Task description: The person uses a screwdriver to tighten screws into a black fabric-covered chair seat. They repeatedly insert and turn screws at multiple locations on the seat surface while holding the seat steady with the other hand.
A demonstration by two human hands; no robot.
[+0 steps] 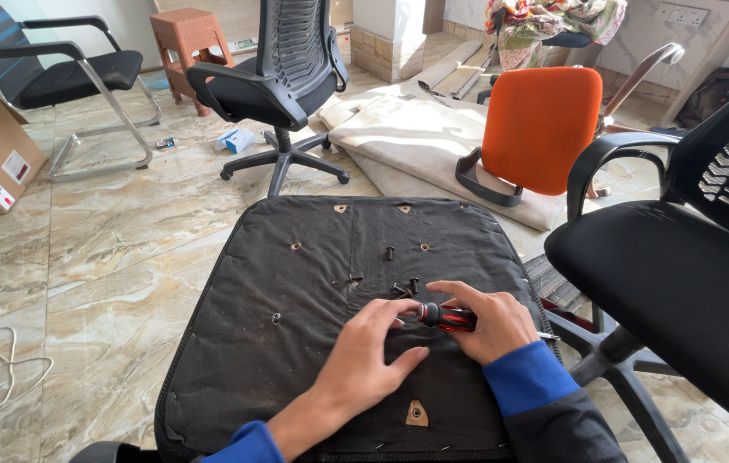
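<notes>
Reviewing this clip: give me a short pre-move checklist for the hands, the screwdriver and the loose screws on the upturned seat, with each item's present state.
1. Right hand grips the screwdriver: ok, fingers wrapped around the red and black handle.
2. Left hand is free to help: ok, fingers spread, holding nothing, fingertips near the handle's end.
3. Screwdriver tip is seated on a screw: cannot tell, the tip is not visible.
4. Loose screws are within reach: ok, they lie on the seat just beyond the hands.
5. Seat lies flat, underside up: ok.
6. Seat holes are free of screws: cannot tell, too small to see.
</notes>
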